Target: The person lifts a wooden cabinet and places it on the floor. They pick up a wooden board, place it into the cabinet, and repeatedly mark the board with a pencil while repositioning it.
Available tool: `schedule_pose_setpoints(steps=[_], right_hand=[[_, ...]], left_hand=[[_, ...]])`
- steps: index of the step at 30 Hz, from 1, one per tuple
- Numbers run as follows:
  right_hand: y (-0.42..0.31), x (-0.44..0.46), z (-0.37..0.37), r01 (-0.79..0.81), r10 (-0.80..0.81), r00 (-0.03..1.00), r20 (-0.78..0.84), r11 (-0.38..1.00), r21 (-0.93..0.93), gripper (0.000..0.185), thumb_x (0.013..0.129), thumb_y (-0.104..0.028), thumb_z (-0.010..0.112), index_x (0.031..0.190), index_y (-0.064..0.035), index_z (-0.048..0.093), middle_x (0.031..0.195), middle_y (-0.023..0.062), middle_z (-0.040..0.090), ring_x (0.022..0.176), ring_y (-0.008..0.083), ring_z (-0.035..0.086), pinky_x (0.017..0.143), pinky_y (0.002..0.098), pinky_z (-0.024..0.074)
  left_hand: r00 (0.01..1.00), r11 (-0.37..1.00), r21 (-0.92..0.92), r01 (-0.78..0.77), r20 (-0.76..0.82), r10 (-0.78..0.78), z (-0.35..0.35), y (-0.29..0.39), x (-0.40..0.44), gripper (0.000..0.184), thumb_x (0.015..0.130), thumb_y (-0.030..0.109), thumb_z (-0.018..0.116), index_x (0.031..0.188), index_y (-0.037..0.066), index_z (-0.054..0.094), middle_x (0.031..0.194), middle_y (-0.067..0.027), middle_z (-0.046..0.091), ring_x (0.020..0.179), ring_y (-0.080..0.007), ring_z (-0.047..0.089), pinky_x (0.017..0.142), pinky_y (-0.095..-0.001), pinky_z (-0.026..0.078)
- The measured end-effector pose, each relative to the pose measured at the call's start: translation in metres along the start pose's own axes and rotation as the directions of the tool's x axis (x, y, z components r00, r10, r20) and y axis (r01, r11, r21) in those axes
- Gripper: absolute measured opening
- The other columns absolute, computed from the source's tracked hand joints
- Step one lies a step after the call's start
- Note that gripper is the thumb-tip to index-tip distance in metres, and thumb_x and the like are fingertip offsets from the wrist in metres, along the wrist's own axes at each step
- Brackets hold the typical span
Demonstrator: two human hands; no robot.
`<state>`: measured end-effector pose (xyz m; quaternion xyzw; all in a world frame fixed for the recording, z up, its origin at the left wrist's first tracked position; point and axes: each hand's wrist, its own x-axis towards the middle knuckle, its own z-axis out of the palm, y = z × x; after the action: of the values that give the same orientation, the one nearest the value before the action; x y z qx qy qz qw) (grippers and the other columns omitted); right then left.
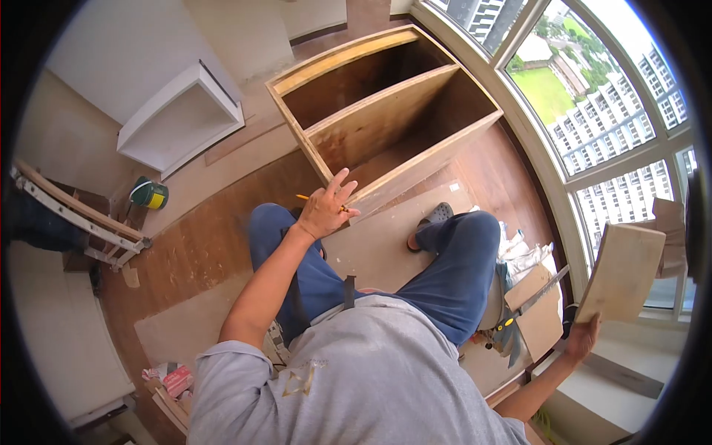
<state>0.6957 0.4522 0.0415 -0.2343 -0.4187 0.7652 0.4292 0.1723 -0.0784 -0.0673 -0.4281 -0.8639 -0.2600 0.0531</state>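
A wooden cabinet box (386, 104) with one inner divider lies open side up on the floor ahead. My left hand (326, 206) is at its near corner, fingers partly spread, with a yellow pencil (302, 197) held between them. Far to the right, my right hand (584, 335) grips the lower edge of a flat wooden board (621, 271), which is raised in front of the window. The board is apart from the cabinet box.
A white box frame (182, 119) stands at the left, near a green tub (150, 194). A ladder (81, 215) is at the far left. By my right knee lie a handsaw (538, 295) and cardboard (539, 319). Windows (571, 89) line the right.
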Motion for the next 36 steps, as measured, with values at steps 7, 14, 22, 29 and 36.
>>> schedule_pose_setpoints(steps=[7, 14, 22, 29, 36], right_hand=[[0.21, 0.065, 0.33, -0.385, 0.309, 0.876, 0.37, 0.91, 0.152, 0.044, 0.1, -0.003, 0.055, 0.141, 0.0017, 0.041, 0.141, 0.0141, 0.052, 0.132, 0.0272, 0.049, 0.116, 0.0487, 0.0365], [0.393, 0.066, 0.53, -0.688, 0.671, 0.669, 0.32, 0.722, -0.074, 0.031, 0.098, -0.005, 0.058, 0.128, -0.0029, 0.049, 0.125, 0.0136, 0.059, 0.115, 0.0317, 0.06, 0.105, 0.0559, 0.0473], [0.499, 0.071, 0.613, -0.72, 0.753, 0.585, 0.3, 0.653, -0.237, 0.03, 0.099, -0.008, 0.058, 0.127, -0.0017, 0.047, 0.122, 0.0151, 0.058, 0.111, 0.0328, 0.061, 0.102, 0.0552, 0.0492], [0.525, 0.051, 0.625, -0.726, 0.766, 0.582, 0.273, 0.641, -0.251, 0.036, 0.101, -0.008, 0.055, 0.134, -0.0012, 0.042, 0.124, 0.015, 0.056, 0.112, 0.034, 0.061, 0.101, 0.0554, 0.0497], [0.527, 0.056, 0.629, -0.702, 0.761, 0.577, 0.296, 0.647, -0.298, 0.035, 0.1, -0.009, 0.056, 0.131, 0.0021, 0.043, 0.122, 0.016, 0.057, 0.111, 0.0329, 0.062, 0.097, 0.0515, 0.0521]], left_hand=[[0.822, 0.932, -0.318, 0.177, -0.474, -0.317, -0.011, -0.018, 0.03, 0.041, 0.091, 0.029, 0.072, 0.121, 0.003, 0.062, 0.127, -0.0165, 0.059, 0.091, -0.0272, 0.066, 0.077, -0.0386, 0.054], [0.469, 0.619, -0.757, 0.209, -0.477, -0.743, -0.045, -0.122, 0.1, 0.022, 0.096, 0.022, 0.065, 0.1, 0.0, 0.066, 0.081, -0.0023, 0.063, 0.066, -0.0122, 0.054, 0.06, -0.0265, 0.045], [0.423, 0.204, -0.945, 0.255, -0.08, -0.903, -0.056, -0.183, 0.121, 0.023, 0.095, 0.029, 0.066, 0.098, 0.007, 0.068, 0.085, -0.0001, 0.066, 0.07, -0.0073, 0.054, 0.057, -0.0234, 0.043], [0.526, 0.49, -0.743, 0.457, -0.218, -0.822, -0.034, -0.187, 0.134, 0.033, 0.087, 0.028, 0.073, 0.1, -0.002, 0.068, 0.08, -0.0099, 0.069, 0.07, -0.0189, 0.064, 0.067, -0.0329, 0.051], [0.607, 0.517, -0.586, 0.624, -0.053, -0.793, -0.058, -0.187, 0.132, 0.04, 0.084, 0.038, 0.073, 0.092, -0.002, 0.069, 0.076, -0.0134, 0.067, 0.07, -0.0235, 0.065, 0.066, -0.0375, 0.05]])
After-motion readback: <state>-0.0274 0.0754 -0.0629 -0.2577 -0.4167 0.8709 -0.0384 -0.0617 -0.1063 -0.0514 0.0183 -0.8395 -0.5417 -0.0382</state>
